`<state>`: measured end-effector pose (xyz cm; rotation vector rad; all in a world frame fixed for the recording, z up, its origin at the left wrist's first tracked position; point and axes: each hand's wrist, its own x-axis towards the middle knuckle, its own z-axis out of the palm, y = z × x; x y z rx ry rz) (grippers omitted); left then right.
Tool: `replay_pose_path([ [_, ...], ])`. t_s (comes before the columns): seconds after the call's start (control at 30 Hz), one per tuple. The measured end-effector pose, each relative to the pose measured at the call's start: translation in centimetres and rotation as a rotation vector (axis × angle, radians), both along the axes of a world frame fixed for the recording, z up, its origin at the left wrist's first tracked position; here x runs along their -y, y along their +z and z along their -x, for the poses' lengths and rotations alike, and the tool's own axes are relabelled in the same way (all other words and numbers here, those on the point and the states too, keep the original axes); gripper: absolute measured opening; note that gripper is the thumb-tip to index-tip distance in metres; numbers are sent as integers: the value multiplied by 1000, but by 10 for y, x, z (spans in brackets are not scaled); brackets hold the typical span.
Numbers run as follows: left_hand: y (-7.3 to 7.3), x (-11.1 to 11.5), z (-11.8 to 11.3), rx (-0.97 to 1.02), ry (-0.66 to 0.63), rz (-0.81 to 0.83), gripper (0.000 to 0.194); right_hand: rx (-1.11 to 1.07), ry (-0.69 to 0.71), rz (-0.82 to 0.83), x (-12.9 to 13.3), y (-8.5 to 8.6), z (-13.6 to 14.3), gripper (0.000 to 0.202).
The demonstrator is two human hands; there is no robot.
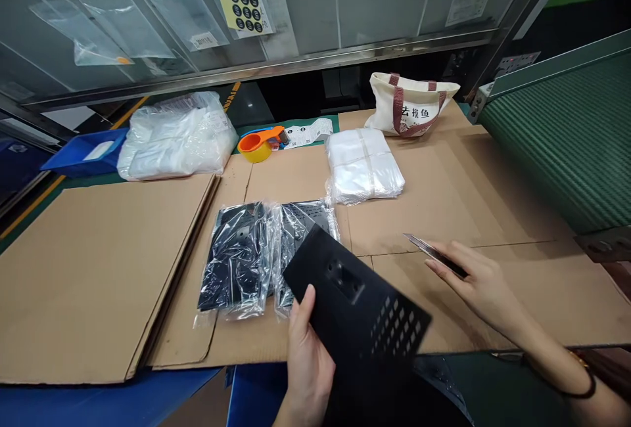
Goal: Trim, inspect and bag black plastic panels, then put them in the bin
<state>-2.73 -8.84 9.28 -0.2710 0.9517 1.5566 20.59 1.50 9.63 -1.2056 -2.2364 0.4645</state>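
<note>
My left hand (308, 361) grips a black perforated panel (355, 289) by its left side, thumb on top. The panel is tilted above the front edge of the bench and has a recess with holes and a grid of square openings. In my right hand (473, 279), closed at the right over the cardboard, is a utility knife (434, 253) with its blade pointing left. Behind the panel lie two black panels in clear plastic bags, one on the left (236, 256) and one (300, 217) partly hidden by the held panel.
Cardboard sheets (98, 269) are stacked at the left. Farther back lie a tied bundle of clear bags (365, 164), a tape dispenser (259, 144), a white plastic-wrapped pack (177, 134) and a blue tray (89, 154). A canvas bag (411, 105) stands near a green conveyor belt (566, 131).
</note>
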Motion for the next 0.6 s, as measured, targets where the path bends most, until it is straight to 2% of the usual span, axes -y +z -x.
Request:
replay_pose_path([
  [0.07, 5, -1, 2, -107, 142, 110, 40, 61, -119, -33, 3, -31, -8, 26],
  [0.13, 8, -1, -1, -174, 225, 154, 46, 99, -199, -102, 8, -58, -15, 27],
  [0.23, 5, 2, -9, -200, 206, 68, 44, 97, -276, -170, 13, -90, -26, 29],
  [0.3, 0, 6, -14, -213, 157, -3, 41, 101, -326, -197, 15, -103, -31, 33],
  [0.4, -7, 14, -19, -213, 54, -77, 35, 130, -350, -236, 13, -108, -31, 42],
  [0.47, -9, 18, -20, -203, -5, -119, 34, 111, -337, -192, 12, -100, -26, 44],
  [0.53, -9, 20, -22, -206, -28, -162, 34, -8, -295, -44, 13, -86, -18, 40],
  [0.6, -9, 20, -24, -224, -38, -192, 35, -236, -171, 210, 18, -69, -6, 38],
])
